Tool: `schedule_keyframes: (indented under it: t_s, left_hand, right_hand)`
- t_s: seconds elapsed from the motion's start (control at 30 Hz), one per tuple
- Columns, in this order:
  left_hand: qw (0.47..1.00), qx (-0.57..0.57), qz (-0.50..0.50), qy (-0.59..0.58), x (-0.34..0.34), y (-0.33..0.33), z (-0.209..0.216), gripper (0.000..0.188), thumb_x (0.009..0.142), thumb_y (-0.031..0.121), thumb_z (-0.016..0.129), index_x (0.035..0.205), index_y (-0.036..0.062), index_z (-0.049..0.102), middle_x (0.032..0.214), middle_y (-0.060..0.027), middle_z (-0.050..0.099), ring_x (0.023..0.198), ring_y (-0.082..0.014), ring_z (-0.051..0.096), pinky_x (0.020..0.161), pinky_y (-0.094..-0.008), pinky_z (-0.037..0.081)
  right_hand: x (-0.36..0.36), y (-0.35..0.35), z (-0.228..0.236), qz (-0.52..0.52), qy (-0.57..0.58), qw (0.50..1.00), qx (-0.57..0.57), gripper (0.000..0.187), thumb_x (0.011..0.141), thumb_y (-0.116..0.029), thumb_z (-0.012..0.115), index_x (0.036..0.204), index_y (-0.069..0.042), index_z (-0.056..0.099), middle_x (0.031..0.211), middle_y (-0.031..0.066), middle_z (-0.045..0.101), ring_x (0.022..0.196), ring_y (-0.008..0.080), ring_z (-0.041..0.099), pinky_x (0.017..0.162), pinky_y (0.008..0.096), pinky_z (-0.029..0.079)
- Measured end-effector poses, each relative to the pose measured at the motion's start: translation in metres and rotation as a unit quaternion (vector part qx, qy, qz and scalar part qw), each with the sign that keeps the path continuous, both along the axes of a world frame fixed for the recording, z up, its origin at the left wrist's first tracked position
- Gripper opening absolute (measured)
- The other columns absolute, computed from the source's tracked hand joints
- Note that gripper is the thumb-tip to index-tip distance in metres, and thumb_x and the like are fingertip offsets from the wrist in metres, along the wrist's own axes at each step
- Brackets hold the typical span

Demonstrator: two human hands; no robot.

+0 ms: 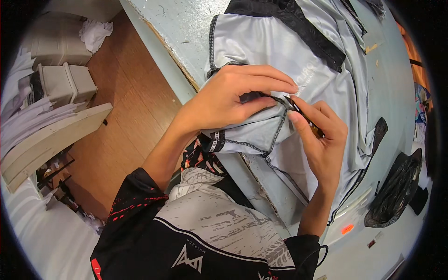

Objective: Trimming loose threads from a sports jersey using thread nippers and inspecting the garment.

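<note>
Pale blue table (186, 28), grey garment (280, 51) under both hands (275, 116).

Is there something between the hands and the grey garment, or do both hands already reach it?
Nothing visible stands between. The left hand pinches the grey garment at its stitched seam, and the right hand holds a small dark tool against that seam.

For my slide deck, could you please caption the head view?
Left hand pins a grey garment on the pale table; right hand works a small dark tool at its seam.
</note>
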State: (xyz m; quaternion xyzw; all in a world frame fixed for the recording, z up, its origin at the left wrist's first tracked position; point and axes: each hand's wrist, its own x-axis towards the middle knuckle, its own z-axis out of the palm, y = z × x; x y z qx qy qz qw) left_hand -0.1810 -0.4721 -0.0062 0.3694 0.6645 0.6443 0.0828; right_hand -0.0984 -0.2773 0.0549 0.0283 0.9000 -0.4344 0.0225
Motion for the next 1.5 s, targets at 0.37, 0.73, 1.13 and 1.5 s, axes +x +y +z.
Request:
schedule_keyframes:
  t_s: [0.37,0.73,1.13,1.5]
  left_hand:
    - [1.0,-0.007,-0.008,0.002,-0.001,-0.004,-0.001,0.041,0.075,-0.01,0.068,0.114,0.0035,0.072,0.114,-0.012,0.07,0.101,-0.025,0.068,0.086,-0.0311,0.053]
    - [0.945,-0.081,0.301,0.098,-0.006,-0.094,0.016,0.037,0.081,-0.005,0.072,0.118,0.0004,0.069,0.096,-0.0107,0.073,0.09,-0.0164,0.067,0.083,-0.0288,0.052]
    - [0.918,-0.167,0.293,-0.208,0.115,-0.101,0.002,0.021,0.079,0.014,0.083,0.082,-0.0005,0.067,0.076,-0.0031,0.065,0.073,-0.0112,0.061,0.068,-0.0248,0.049]
    - [0.971,-0.042,0.204,-0.119,0.144,-0.072,0.011,0.02,0.073,-0.008,0.079,0.09,-0.004,0.069,0.094,-0.0086,0.066,0.086,-0.0156,0.063,0.077,-0.0273,0.049]
  right_hand:
    - [0.001,0.002,0.002,0.031,0.057,0.996,0.061,0.021,0.084,-0.003,0.074,0.105,-0.001,0.075,0.069,0.0011,0.048,0.059,0.0059,0.039,0.051,0.0229,0.027]
    - [0.045,0.015,-0.006,-0.067,0.073,0.995,0.017,0.031,0.08,-0.008,0.078,0.11,-0.003,0.072,0.071,-0.0012,0.045,0.061,0.0068,0.037,0.053,0.023,0.025]
    - [0.069,-0.019,-0.011,0.045,0.065,0.995,-0.062,0.051,0.06,-0.008,0.09,0.107,-0.003,0.068,0.074,-0.0006,0.045,0.062,0.0099,0.039,0.054,0.0238,0.03]
    - [0.1,-0.02,-0.004,0.002,0.086,0.995,-0.05,0.031,0.069,-0.001,0.081,0.097,0.0,0.068,0.069,0.0024,0.046,0.059,0.0112,0.042,0.053,0.0259,0.032]
